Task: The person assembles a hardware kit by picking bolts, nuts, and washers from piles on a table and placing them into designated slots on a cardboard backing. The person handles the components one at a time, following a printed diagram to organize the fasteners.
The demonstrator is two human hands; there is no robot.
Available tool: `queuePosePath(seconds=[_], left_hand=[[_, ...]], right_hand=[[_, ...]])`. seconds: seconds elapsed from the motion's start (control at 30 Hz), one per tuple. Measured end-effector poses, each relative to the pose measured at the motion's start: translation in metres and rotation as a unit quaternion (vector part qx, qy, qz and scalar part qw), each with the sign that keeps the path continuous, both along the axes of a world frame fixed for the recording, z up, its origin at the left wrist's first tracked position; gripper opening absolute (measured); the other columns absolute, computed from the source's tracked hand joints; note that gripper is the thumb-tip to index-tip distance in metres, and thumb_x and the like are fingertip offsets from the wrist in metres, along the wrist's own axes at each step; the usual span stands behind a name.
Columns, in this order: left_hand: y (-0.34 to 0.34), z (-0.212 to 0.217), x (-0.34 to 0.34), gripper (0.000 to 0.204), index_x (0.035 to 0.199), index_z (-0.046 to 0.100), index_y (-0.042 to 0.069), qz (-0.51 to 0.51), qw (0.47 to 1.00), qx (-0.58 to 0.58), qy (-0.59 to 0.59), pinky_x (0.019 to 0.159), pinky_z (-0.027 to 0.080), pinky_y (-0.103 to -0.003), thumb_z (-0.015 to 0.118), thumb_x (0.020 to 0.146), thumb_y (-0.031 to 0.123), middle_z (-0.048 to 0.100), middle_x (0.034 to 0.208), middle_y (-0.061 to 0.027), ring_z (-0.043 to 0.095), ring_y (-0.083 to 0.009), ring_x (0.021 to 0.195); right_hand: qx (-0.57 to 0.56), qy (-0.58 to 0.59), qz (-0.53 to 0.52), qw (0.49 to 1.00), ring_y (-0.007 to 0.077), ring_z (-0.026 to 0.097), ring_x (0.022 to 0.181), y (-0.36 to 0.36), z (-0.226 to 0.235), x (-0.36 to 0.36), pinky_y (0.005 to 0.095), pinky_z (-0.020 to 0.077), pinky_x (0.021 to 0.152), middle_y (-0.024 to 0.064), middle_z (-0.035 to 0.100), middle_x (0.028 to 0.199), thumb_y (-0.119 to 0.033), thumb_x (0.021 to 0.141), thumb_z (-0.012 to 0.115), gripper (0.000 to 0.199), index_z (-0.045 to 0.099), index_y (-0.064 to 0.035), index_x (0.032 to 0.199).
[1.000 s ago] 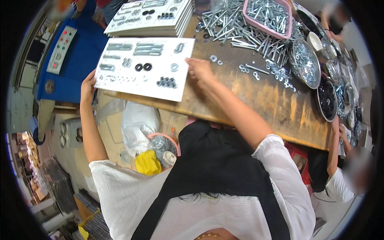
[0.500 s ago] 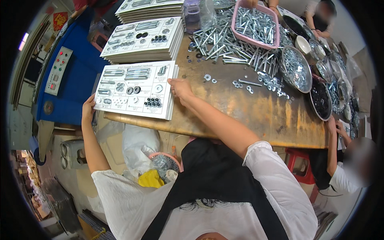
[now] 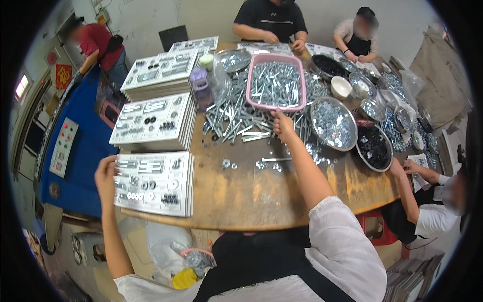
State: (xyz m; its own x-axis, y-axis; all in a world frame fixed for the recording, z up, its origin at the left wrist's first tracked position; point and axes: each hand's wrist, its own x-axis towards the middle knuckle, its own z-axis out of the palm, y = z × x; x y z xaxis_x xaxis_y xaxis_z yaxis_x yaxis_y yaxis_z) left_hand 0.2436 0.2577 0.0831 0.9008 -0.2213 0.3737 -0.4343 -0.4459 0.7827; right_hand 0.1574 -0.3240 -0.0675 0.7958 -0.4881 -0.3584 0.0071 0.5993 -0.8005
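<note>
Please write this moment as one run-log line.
left hand: at left edge of nearest card stack | right hand: at rim of pink basket | basket: bolts inside

A black apron (image 3: 254, 254) covers a white short-sleeved top (image 3: 347, 246).

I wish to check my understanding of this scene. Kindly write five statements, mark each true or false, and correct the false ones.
1. The right hand is at the near rim of the pink basket. True.
2. The pink basket is filled with black rings. False: it holds silvery bolts.
3. The left hand is at the right edge of the nearest card stack. False: it is at the left edge.
4. A purple bottle stands left of the basket. True.
5. A white bowl stands right of it. True.
</note>
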Motion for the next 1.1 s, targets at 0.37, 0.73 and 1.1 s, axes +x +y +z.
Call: queuePosePath(seconds=[0.37, 0.73, 1.1], left_hand=[[-0.426, -0.113, -0.055, 0.023, 0.114, 0.059, 0.006, -0.423, 0.877, 0.205, -0.095, 0.083, 0.048, -0.041, 0.054, 0.094, 0.015, 0.059, 0.108, -0.0111, 0.06, -0.0329, 0.098], [-0.517, -0.165, -0.021, 0.054, 0.123, 0.042, -0.004, -0.393, 0.863, 0.176, -0.263, 0.103, 0.036, -0.048, 0.068, 0.081, 0.02, 0.046, 0.124, -0.0238, 0.044, -0.0419, 0.118], [-0.623, -0.18, 0.065, 0.035, 0.106, 0.06, 0.013, -0.308, 0.906, 0.274, -0.098, 0.079, 0.05, -0.037, 0.045, 0.087, 0.038, 0.067, 0.102, -0.0059, 0.063, -0.0237, 0.093]], right_hand=[[-0.023, 0.032, -0.09, 0.995, 0.0058, 0.026, 0.039, -0.032, 0.008, 0.019, 0.0244, 0.0172, 0.037, -0.0068, 0.034, 0.052, -0.032, 0.096, 0.058, 0.035, 0.044, -0.0157, 0.068], [0.042, -0.005, -0.019, 0.999, 0.0035, 0.024, 0.04, -0.059, 0.065, 0.018, 0.0229, 0.0151, 0.036, -0.0082, 0.035, 0.055, -0.018, 0.096, 0.056, 0.021, 0.048, -0.0138, 0.076], [0.085, -0.029, 0.038, 0.995, 0.0016, 0.022, 0.04, -0.089, 0.091, 0.026, 0.0206, 0.0115, 0.035, -0.01, 0.033, 0.054, -0.018, 0.098, 0.052, 0.023, 0.043, -0.016, 0.077]])
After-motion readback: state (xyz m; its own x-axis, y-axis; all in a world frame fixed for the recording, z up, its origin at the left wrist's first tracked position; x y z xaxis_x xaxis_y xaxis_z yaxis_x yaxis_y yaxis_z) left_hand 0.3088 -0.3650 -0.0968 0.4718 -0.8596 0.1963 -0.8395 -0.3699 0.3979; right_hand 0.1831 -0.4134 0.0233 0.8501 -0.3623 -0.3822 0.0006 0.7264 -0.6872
